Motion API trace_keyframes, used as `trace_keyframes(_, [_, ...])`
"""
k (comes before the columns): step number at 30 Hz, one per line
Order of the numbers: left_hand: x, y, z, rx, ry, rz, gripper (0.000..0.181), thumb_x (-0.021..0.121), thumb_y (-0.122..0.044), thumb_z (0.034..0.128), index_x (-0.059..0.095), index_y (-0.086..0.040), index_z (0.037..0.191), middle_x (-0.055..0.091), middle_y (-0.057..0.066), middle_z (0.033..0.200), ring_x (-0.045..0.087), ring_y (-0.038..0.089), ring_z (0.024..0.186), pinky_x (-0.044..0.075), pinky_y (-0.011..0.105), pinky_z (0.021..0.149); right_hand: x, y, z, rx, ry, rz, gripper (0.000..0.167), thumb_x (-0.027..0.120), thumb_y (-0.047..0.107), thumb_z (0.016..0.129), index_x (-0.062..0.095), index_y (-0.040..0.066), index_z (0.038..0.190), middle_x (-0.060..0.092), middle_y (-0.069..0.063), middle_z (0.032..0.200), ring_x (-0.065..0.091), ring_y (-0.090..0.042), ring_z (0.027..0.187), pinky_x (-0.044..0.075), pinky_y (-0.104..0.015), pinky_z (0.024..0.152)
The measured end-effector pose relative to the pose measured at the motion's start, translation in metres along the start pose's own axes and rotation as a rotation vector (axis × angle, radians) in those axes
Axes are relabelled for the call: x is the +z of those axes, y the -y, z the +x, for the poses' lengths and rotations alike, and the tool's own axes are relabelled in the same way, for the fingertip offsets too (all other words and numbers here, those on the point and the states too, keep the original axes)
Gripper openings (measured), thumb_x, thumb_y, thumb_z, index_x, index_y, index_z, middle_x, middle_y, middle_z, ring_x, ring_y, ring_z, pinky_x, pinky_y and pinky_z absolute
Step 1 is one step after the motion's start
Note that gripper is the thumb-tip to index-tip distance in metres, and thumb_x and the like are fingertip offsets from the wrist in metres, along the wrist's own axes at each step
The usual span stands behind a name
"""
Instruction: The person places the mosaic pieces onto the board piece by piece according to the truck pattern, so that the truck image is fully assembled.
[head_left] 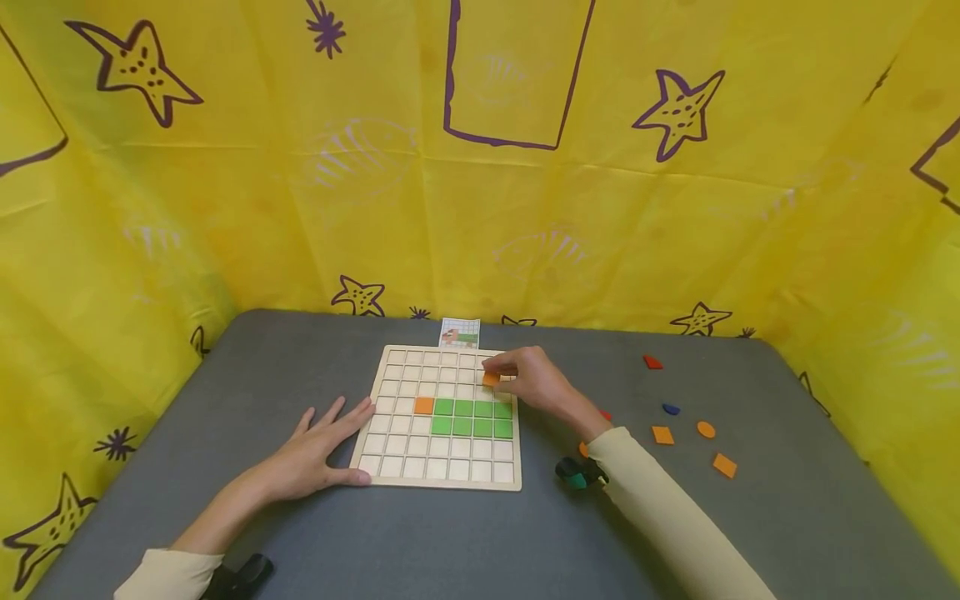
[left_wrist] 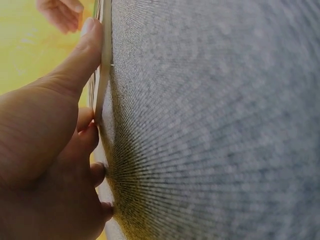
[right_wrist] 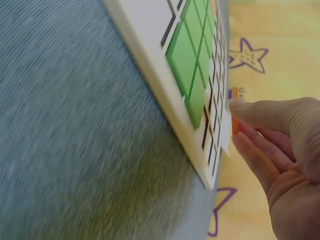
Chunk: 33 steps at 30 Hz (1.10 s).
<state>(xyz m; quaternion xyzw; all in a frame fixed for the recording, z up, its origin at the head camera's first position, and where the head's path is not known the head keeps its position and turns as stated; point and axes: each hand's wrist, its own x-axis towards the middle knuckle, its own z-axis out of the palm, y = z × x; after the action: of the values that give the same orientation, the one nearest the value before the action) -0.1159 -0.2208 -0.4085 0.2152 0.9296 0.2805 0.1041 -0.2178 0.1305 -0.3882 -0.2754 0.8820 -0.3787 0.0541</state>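
Observation:
A pale wooden grid board (head_left: pixel 442 482) lies on the grey table, with two rows of green squares (head_left: pixel 463 417) and one orange square (head_left: pixel 423 406) at the left end of the upper row. My right hand (head_left: pixel 538 382) pinches an orange piece (head_left: pixel 491 378) above the board's upper right part; the right wrist view shows this piece (right_wrist: pixel 235 111) edge-on between thumb and fingers (right_wrist: pixel 280 135). My left hand (head_left: pixel 311 454) rests with spread fingers at the board's left edge, thumb (left_wrist: pixel 82 60) touching the rim in the left wrist view. A small picture card (head_left: pixel 460 332) lies behind the board.
To the right on the table (head_left: pixel 420 542) lie loose pieces: a red one (head_left: pixel 652 362), a blue one (head_left: pixel 671 409), an orange circle (head_left: pixel 706 429) and orange squares (head_left: pixel 662 435). More red and orange pieces are partly hidden by my right forearm. A yellow patterned cloth (head_left: pixel 420 208) hangs behind.

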Motion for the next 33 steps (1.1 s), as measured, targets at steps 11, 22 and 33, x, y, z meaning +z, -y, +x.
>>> trace_keyframes(11, [0.0, 0.001, -0.002, 0.0, -0.004, -0.013, 0.102, 0.075, -0.059, 0.0739, 0.031, -0.013, 0.155, 0.026, 0.013, 0.16, 0.008, 0.051, 0.145, -0.005, 0.072, 0.107, 0.021, 0.016, 0.017, -0.05, 0.025, 0.035, 0.036, 0.074, -0.003, 0.082, 0.069, -0.003, 0.119, 0.071, -0.011, 0.115, 0.067, -0.023, 0.106, 0.052, -0.034, 0.093])
trace_keyframes(22, [0.002, 0.003, 0.002, -0.019, 0.017, -0.012, 0.103, 0.073, -0.061, 0.0744, 0.029, -0.016, 0.155, 0.024, 0.011, 0.161, 0.006, 0.05, 0.145, -0.006, 0.072, 0.106, 0.038, 0.031, 0.033, -0.049, 0.066, 0.044, 0.036, 0.075, -0.001, 0.083, 0.07, 0.0, 0.119, 0.071, -0.009, 0.116, 0.067, -0.02, 0.107, 0.052, -0.029, 0.092])
trace_keyframes(33, [0.001, 0.004, 0.001, -0.022, 0.022, -0.01, 0.101, 0.072, -0.061, 0.0756, 0.029, -0.015, 0.156, 0.023, 0.011, 0.161, 0.006, 0.05, 0.145, -0.006, 0.072, 0.106, 0.055, 0.045, 0.055, -0.06, 0.108, 0.027, 0.035, 0.078, 0.005, 0.083, 0.071, 0.002, 0.118, 0.072, -0.006, 0.113, 0.068, -0.014, 0.104, 0.051, -0.023, 0.09])
